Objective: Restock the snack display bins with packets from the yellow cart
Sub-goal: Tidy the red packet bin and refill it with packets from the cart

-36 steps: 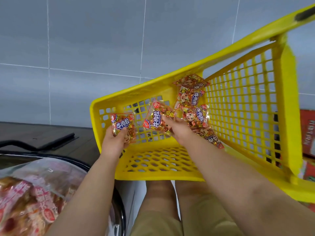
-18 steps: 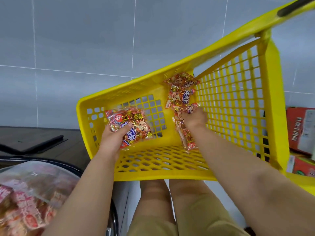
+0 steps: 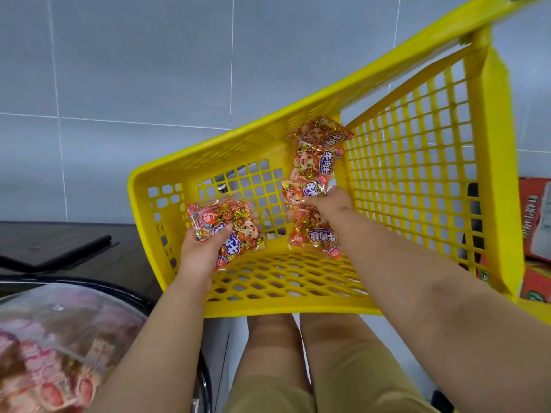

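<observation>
While you lean over the cart [image 3: 286,310], both of your hands are inside it. Your left hand [image 3: 201,253] is by the cart's left wall, close to the near-left corner and just above the mesh floor. Its thumb lies across the face of a bundle [image 3: 241,225] of red and gold packets and its fingers are curled underneath, so the bundle is firmly grasped. How many packets it contains cannot be told.

Your right hand [image 3: 332,204] reaches to the far-right corner, where a pile [image 3: 316,162] of the same packets leans against the meeting of the far and right walls. The pile runs from just under the far rim down to the floor. The hand is on a packet [image 3: 298,192] in the middle of that pile: the thumb is laid over its face and the other fingers are tucked in behind it, pinching it. Another packet of the pile lies on the floor beneath your wrist.

Outside the cart, beyond its near-left corner, stands a bin [image 3: 131,293] with a dark rim, holding blurred pink and red packets under clear film. Red boxes [image 3: 536,219] show past the cart's right wall. Your knees are just below its near edge.
</observation>
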Available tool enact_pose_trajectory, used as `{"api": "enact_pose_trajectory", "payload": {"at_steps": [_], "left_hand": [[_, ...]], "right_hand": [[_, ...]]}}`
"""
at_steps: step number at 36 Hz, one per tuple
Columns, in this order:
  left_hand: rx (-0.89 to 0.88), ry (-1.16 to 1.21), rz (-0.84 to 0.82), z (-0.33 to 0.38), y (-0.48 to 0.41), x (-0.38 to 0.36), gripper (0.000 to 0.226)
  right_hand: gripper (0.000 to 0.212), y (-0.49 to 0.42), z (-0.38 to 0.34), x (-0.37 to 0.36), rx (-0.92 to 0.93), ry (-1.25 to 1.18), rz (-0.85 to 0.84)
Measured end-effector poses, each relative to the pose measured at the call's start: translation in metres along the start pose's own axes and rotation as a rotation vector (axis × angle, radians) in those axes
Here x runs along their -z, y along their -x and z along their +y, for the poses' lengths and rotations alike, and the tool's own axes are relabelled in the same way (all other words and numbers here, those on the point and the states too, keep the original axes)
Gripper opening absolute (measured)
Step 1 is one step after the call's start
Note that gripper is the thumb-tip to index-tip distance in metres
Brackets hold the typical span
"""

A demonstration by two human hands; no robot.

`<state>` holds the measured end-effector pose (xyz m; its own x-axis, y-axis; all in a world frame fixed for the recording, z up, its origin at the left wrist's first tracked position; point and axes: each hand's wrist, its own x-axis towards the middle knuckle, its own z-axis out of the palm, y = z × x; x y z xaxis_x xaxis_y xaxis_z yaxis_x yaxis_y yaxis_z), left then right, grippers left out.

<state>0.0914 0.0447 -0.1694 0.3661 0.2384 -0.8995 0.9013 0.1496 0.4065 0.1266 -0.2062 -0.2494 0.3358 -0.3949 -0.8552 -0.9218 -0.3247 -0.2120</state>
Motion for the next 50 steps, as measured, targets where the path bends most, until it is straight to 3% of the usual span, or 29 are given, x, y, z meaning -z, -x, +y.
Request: {"api": "enact_pose_trajectory", "payload": {"at_steps": [4, 7, 9, 12, 14, 16, 19, 22, 27, 30, 32, 34, 36, 38, 41, 43, 50], "left_hand": [[-0.023, 0.001, 0.028, 0.004, 0.002, 0.002, 0.042], [-0.046, -0.016, 0.041, 0.009, 0.003, 0.003, 0.040], [-0.073, -0.016, 0.008, 0.013, 0.006, 0.004, 0.037], [-0.080, 0.052, -0.099, 0.018, 0.011, 0.005, 0.042], [-0.056, 0.137, -0.181, 0.022, 0.016, 0.006, 0.039], [-0.024, 0.219, -0.175, 0.026, 0.019, 0.009, 0.050], [0.027, 0.272, -0.141, 0.029, 0.021, 0.016, 0.078], [0.002, 0.260, -0.224, 0.029, 0.025, 0.019, 0.072], [-0.012, 0.098, -0.263, 0.023, 0.023, 0.014, 0.068], [-0.027, 0.125, -0.249, 0.021, 0.022, 0.010, 0.058], [-0.026, 0.175, -0.249, 0.019, 0.022, 0.008, 0.053], [0.003, 0.212, -0.227, 0.017, 0.021, 0.005, 0.057], [0.031, 0.236, -0.205, 0.015, 0.021, 0.002, 0.069], [0.048, 0.220, -0.181, 0.013, 0.020, -0.002, 0.077], [0.051, 0.179, -0.135, 0.009, 0.020, -0.006, 0.065], [0.049, 0.168, -0.123, 0.007, 0.021, -0.006, 0.056], [0.010, 0.171, -0.115, 0.003, 0.035, 0.005, 0.037]], "right_hand": [[0.018, 0.033, -0.006, 0.011, 0.260, -0.138, 0.032], [0.018, 0.064, -0.013, 0.018, 0.527, -0.231, 0.028], [0.014, 0.084, -0.022, 0.018, 0.578, -0.338, -0.061], [0.015, 0.105, -0.033, 0.005, 0.493, -0.461, -0.235], [0.014, 0.113, -0.034, -0.010, 0.343, -0.465, -0.382], [0.023, 0.117, -0.034, -0.021, 0.236, -0.475, -0.466], [0.045, 0.119, -0.035, -0.028, 0.237, -0.402, -0.416], [0.038, 0.119, -0.036, -0.029, 0.238, -0.329, -0.406], [0.023, 0.126, -0.039, -0.032, 0.416, -0.120, -0.412], [0.060, 0.119, -0.044, -0.024, 0.405, -0.076, -0.448], [0.049, 0.105, -0.045, -0.018, 0.370, -0.113, -0.455], [0.034, 0.080, -0.038, -0.013, 0.310, -0.219, -0.239], [0.044, 0.049, -0.025, -0.006, 0.221, -0.105, 0.117], [0.061, 0.026, -0.009, 0.001, 0.085, 0.091, 0.272], [0.086, 0.006, 0.010, -0.001, -0.092, 0.296, 0.103], [0.093, 0.000, 0.015, -0.002, -0.092, 0.355, 0.049], [0.067, 0.013, 0.008, 0.008, -0.008, 0.186, -0.075]]}}
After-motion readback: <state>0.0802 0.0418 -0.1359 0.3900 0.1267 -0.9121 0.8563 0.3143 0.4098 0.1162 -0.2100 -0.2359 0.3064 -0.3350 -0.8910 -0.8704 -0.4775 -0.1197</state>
